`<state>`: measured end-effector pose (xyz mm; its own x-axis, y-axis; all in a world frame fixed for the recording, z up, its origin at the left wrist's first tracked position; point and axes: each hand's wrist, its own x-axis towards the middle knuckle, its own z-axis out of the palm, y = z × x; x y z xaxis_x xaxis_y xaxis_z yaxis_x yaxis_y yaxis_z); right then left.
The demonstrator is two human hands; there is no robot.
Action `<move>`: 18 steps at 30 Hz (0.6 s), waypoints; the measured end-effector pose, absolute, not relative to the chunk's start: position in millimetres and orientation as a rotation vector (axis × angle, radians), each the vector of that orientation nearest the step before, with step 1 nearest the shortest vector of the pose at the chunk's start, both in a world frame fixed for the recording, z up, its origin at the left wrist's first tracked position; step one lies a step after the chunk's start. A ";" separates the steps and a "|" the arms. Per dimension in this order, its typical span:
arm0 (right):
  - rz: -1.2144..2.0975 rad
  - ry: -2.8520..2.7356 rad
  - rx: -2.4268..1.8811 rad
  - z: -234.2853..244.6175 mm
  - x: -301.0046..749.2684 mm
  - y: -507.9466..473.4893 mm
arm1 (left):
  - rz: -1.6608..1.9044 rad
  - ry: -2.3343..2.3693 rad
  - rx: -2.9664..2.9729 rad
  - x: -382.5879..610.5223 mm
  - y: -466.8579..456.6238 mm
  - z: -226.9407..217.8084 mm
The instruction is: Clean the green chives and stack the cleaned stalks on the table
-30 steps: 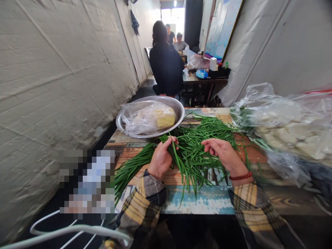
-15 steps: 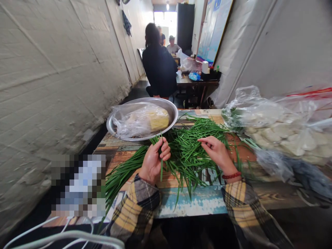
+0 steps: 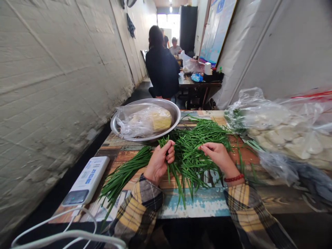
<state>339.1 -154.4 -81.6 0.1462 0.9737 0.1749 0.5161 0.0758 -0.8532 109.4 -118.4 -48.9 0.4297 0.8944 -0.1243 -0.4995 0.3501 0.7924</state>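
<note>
My left hand (image 3: 159, 162) is closed around a small bunch of garlic chives (image 3: 163, 141), whose ends show above the fist. My right hand (image 3: 219, 157), with a red bead bracelet (image 3: 233, 178) at the wrist, hovers over the right part of a loose heap of chives (image 3: 190, 136). Its thumb and forefinger are pinched together; whatever is between them is too small to make out. To the left of my left hand lies a lined-up bundle of chives (image 3: 127, 171), its blades pointing toward the near table edge.
A metal basin (image 3: 177, 119) holding a plastic-wrapped yellowish block (image 3: 162, 119) stands behind the bundle. A white power bank (image 3: 88, 178) with cables lies left. Clear bags of pale, flat pieces (image 3: 282, 135) fill the right side. Beyond, a person in dark clothing (image 3: 162, 69) sits by another table (image 3: 199, 83).
The view has shifted slightly, so everything sits a little further right. Both hands keep nearly the same pose, the left still gripping its chives, the right still pinched over the heap.
</note>
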 end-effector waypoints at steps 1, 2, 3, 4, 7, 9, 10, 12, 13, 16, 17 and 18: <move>0.720 -1.475 -1.544 -80.1 336.7 -155.1 | 0.970 0.642 0.772 110.3 -119.2 -49.6; 0.749 -1.468 -1.535 -78.2 333.8 -156.0 | 0.963 0.668 0.791 111.1 -120.1 -50.2; 0.767 -1.467 -1.532 -76.1 330.7 -157.1 | 0.957 0.691 0.810 112.0 -121.2 -50.7; 0.784 -1.473 -1.532 -74.0 327.4 -158.2 | 0.951 0.709 0.827 112.9 -122.3 -51.1; 0.828 -1.556 -1.515 -69.0 318.6 -161.0 | 0.910 0.747 0.870 115.1 -125.2 -52.5; 0.831 -1.651 -1.488 -67.1 314.2 -162.3 | 0.870 0.763 0.885 116.3 -126.2 -53.9; 0.826 -1.700 -1.472 -66.4 312.3 -162.8 | 0.853 0.768 0.888 116.7 -126.4 -54.6; 0.810 -1.782 -1.436 -65.6 309.4 -163.7 | 0.837 0.773 0.886 117.3 -126.4 -56.0; 0.803 -1.811 -1.419 -65.5 308.3 -164.1 | 0.833 0.775 0.884 117.4 -126.3 -56.6; 0.791 -1.852 -1.378 -66.2 306.3 -164.9 | 0.836 0.777 0.891 117.5 -126.2 -57.7; 0.798 -1.864 -1.368 -67.0 306.0 -165.0 | 0.833 0.774 0.899 117.6 -126.2 -57.7; 0.813 -1.879 -1.356 -67.9 305.8 -165.1 | 0.830 0.767 0.906 117.6 -126.4 -57.7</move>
